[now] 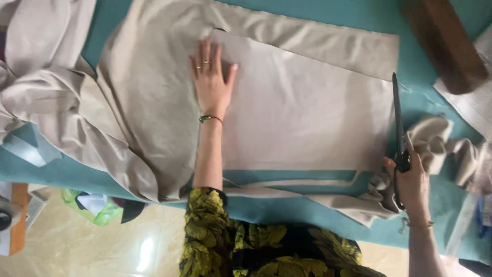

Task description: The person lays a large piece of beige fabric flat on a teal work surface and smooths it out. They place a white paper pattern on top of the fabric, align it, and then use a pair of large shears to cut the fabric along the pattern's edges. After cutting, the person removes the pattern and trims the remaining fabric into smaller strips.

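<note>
On one beige cloth [307, 107], left hand [211, 82] lies flat, fingers spread; right hand [412, 182] grips one pair of scissors [398, 118].

Fabric sheet [307, 107] lies flat on desk [287, 208]. Left hand [211, 82] rests on its left part. Scissors [398, 128], in right hand [412, 184], run along its right edge. Bunched cloth [41, 97] far left; wooden block [443, 43] far right.

Soft, even daylight fills the scene, bright without harsh shadows. A white glare patch sits on the glossy floor [146, 251] at lower left. The cloth [307, 107] looks a little washed out, its folds faintly shaded. Detail is soft overall, with slight blur toward the right edge and mild wide-angle bending at the corners
</note>
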